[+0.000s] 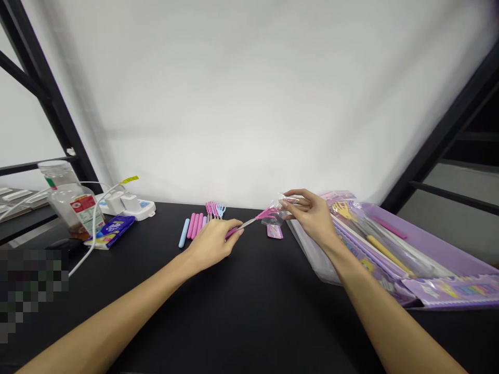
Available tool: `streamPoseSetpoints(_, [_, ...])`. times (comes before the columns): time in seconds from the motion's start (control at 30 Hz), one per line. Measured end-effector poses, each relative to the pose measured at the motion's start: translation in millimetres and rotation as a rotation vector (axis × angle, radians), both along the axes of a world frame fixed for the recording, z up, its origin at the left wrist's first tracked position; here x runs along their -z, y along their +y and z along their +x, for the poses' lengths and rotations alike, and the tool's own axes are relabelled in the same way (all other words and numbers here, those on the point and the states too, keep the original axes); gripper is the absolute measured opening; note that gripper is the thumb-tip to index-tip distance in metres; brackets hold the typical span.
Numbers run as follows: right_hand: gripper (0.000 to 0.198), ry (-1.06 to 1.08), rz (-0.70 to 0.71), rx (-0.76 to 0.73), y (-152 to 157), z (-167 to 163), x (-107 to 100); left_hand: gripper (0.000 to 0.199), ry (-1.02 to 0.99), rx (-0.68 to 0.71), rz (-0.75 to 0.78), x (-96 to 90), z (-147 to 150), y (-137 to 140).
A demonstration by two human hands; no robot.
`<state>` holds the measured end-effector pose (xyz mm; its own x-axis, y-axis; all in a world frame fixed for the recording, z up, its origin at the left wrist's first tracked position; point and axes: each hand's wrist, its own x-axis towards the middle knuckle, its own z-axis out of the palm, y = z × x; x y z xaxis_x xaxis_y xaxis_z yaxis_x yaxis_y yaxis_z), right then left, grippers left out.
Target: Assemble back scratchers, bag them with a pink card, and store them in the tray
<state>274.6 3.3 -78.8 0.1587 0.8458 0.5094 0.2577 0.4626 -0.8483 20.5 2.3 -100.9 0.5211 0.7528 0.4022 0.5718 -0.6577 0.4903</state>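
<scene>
My left hand point(213, 240) is closed around the handle of a pink back scratcher point(249, 222) with a thin metal rod and a claw-shaped head. The head points right and lies inside or against a clear plastic wrapper point(277, 203). My right hand point(312, 214) pinches that wrapper above the table. Just below the wrapper is a small pink-purple card point(275, 231); I cannot tell whether it is attached. Behind my left hand, several back scratchers point(215, 209) lie in a row, with pink, blue and lilac handles; my hand partly hides them.
A purple box point(436, 234) with wrapped back scratchers stands at the right on the black table point(249, 311). At the left are a clear plastic jar point(64, 192), a blue packet point(117, 231), a white power strip point(144, 209) and a white cable. A white wall rises behind.
</scene>
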Motion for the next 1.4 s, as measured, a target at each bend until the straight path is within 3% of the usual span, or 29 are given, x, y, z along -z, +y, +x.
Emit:
streamPoseSetpoints(0.37, [0.041, 0.070, -0.039, -0.109, 4.6, -12.7, 11.5, 0.037, -0.046, 0.018, 0.008, 3.5, 3.8, 1.4])
streamPoseSetpoints(0.47, [0.047, 0.195, -0.029, -0.120, 3.3, -23.5, 13.0, 0.040, -0.137, 0.025, -0.055, -0.8, 7.8, 5.4])
streamPoseSetpoints(0.63, [0.061, 0.304, 0.010, -0.116, 1.1, -33.0, 10.0, 0.064, -0.251, 0.121, -0.197, -12.4, 24.3, 16.1])
streamPoseSetpoints(0.8, [0.043, 0.349, 0.063, 0.003, 6.4, -10.0, 5.9, 0.061, -0.166, 0.122, -0.129, -14.4, 36.0, 17.0])
streamPoseSetpoints(0.93, [0.051, 0.286, -0.032, -0.097, 5.6, 9.0, 0.8, 0.059, -0.125, 0.099, -0.136, -6.7, 32.5, 15.4])
streamPoseSetpoints(1.07, [0.056, 0.186, -0.083, -0.224, 1.2, 5.5, 0.5, 0.059, -0.138, 0.085, -0.160, -0.9, 29.6, 14.6])
streamPoseSetpoints(1.27, [0.061, 0.165, -0.027, -0.312, -2.4, -29.6, 10.7, 0.060, -0.272, 0.070, -0.229, -1.8, 32.9, 11.2])
streamPoseSetpoints(1.4, [0.056, 0.127, 0.023, -0.291, -1.8, -30.9, 11.9, 0.056, -0.374, 0.108, -0.377, -5.9, 28.5, 16.3])
